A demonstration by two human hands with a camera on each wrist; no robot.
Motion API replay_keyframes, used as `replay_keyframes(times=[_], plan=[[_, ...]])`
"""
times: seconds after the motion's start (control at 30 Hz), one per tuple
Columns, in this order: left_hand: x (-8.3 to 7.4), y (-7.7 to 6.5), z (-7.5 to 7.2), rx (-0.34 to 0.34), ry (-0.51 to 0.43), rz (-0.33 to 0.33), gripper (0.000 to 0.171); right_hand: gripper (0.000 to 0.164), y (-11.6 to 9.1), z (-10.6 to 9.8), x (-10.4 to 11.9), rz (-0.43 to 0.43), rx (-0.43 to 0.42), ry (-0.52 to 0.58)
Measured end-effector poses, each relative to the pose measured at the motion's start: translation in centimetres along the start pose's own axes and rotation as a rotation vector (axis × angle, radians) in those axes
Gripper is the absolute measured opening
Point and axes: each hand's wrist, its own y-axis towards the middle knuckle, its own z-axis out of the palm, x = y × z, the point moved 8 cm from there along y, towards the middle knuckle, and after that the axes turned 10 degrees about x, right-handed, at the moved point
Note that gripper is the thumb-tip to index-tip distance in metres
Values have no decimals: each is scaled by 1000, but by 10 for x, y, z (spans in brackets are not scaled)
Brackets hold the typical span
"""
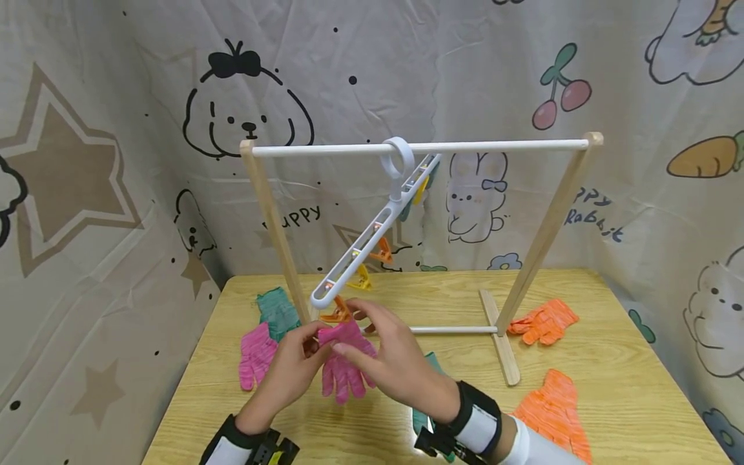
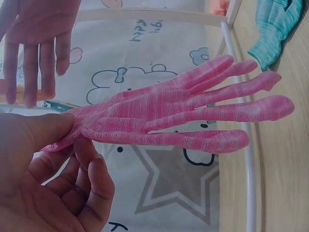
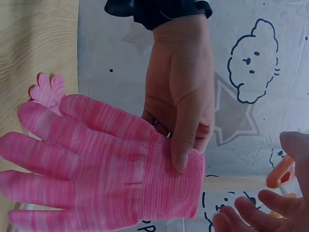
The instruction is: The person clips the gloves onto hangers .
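My left hand (image 1: 293, 368) pinches the cuff of a pink knitted glove (image 1: 349, 374) between thumb and fingers. The glove hangs with its fingers downward below the near end of a white clip hanger (image 1: 392, 210). An orange clip (image 1: 336, 314) dangles from that end, just above the cuff; in the right wrist view this orange clip (image 3: 280, 173) is apart from the glove. Beside the clip is my right hand (image 1: 401, 361), its thumb over the glove in the head view. The left wrist view shows the right hand's fingers (image 2: 46, 65) straight, with nothing held.
The hanger hooks over the white bar (image 1: 500, 146) of a wooden-legged rack. More clips, including a yellow clip (image 1: 360, 278), hang along it. Another pink glove (image 1: 256, 355) and a green glove (image 1: 279, 313) lie left; orange gloves (image 1: 546, 321) lie right. Another green glove (image 1: 420, 420) is partly hidden.
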Motion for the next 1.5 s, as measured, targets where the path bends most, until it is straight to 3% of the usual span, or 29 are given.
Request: replay_keyframes(times=[0.23, 0.57, 0.97, 1.13, 1.5], plan=[[-1, -1, -1, -9, 18, 16, 18, 58, 12, 1, 10, -61, -56, 0], [-1, -2, -2, -16, 27, -9, 10, 39, 19, -5, 23, -142, -142, -23], [-8, -6, -5, -8, 46, 48, 18, 27, 27, -6, 25, -161, -126, -46], [-11, -10, -7, -16, 41, 34, 22, 24, 30, -5, 29, -171, -117, -46], [-25, -17, -6, 3, 51, 76, 19, 17, 37, -2, 30, -206, -59, -26]])
